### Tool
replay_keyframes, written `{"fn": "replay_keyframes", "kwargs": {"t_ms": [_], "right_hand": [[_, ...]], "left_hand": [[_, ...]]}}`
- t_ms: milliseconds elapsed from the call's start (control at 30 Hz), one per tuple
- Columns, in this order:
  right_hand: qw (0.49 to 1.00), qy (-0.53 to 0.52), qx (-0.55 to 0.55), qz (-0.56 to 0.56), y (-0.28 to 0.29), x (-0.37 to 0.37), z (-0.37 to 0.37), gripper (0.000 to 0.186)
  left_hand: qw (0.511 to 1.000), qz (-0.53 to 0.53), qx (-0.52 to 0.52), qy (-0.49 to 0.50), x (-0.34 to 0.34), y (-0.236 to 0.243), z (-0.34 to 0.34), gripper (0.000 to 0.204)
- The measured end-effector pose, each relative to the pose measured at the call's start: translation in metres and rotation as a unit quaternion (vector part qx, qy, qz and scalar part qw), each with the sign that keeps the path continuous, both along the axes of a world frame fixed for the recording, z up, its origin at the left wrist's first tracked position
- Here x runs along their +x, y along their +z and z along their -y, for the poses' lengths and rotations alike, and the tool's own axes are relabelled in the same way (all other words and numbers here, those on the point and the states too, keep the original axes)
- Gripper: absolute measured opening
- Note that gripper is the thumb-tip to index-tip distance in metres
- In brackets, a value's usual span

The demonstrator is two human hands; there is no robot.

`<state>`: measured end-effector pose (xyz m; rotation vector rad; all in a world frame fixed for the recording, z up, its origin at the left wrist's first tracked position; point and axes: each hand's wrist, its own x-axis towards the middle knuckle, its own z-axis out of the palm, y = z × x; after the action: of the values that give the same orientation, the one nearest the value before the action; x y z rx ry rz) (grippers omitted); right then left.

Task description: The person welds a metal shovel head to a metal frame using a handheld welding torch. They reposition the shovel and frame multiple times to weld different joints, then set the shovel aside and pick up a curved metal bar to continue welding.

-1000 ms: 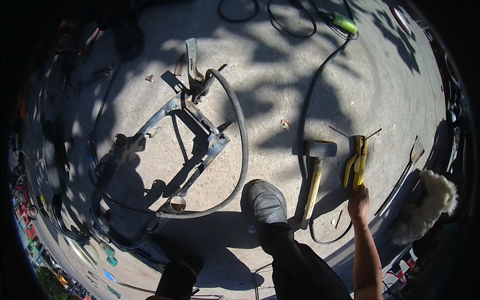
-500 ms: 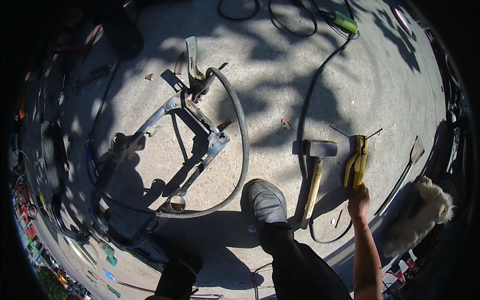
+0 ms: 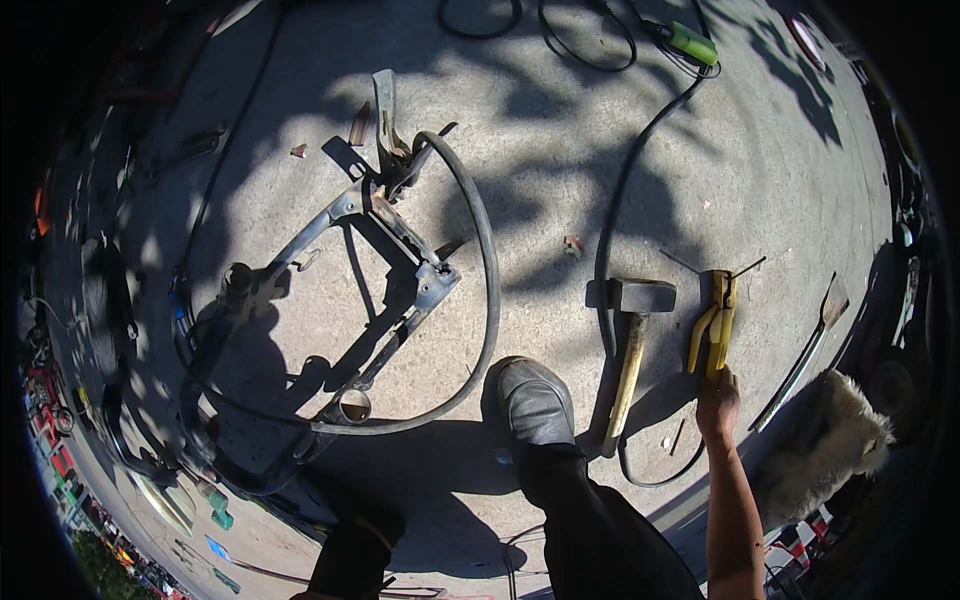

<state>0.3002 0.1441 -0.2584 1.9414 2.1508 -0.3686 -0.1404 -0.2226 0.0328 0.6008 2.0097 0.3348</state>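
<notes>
My right hand (image 3: 718, 405) is closed round the lower end of a yellow welding electrode holder (image 3: 720, 325), which rests on the concrete. A thin dark rod (image 3: 748, 267) sticks out at its head. Just left of it lies a hammer with a blocky steel head (image 3: 645, 296) and a wooden handle (image 3: 625, 385). A black cable (image 3: 608, 230) runs up past the hammer. To the left, a bent metal tube frame (image 3: 433, 285) lies on the ground, with a thick dark cable (image 3: 487, 250) looped over it. No part of my left hand shows.
My shoe (image 3: 535, 402) stands between frame and hammer. A flat-bladed metal bar (image 3: 800, 350) lies at the right, near a fluffy cream-coloured furry shape (image 3: 840, 440), apparently an animal. A green tool (image 3: 690, 43) with a cord lies far off. Dark parts crowd the left side.
The furry shape at the right has shifted slightly down and left. A dark shape at the far upper left is gone. My right hand and the electrode holder have stayed in place.
</notes>
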Motion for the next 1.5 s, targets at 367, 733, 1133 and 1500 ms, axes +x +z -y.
{"fn": "replay_keyframes", "kwargs": {"t_ms": [367, 733, 1133, 1500], "right_hand": [[1.000, 0.002, 0.000, 0.000, -0.0045, 0.0044, 0.0003, 0.032], [1.000, -0.009, -0.008, 0.004, -0.0015, 0.0000, -0.0010, 0.034], [1.000, 0.008, -0.007, 0.005, -0.0043, 0.0062, -0.0016, 0.034], [1.000, 0.010, -0.011, 0.013, -0.0068, 0.0093, -0.0017, 0.038]], "left_hand": [[1.000, -0.010, -0.003, -0.010, 0.0016, -0.0004, 0.0018, 0.008], [1.000, 0.000, -0.017, 0.006, 0.0017, 0.0010, 0.0000, 0.009], [1.000, -0.011, 0.011, 0.004, -0.0007, 0.0007, -0.0002, 0.008], [1.000, 0.004, 0.012, -0.003, -0.0025, 0.0003, -0.0010, 0.008]]}}
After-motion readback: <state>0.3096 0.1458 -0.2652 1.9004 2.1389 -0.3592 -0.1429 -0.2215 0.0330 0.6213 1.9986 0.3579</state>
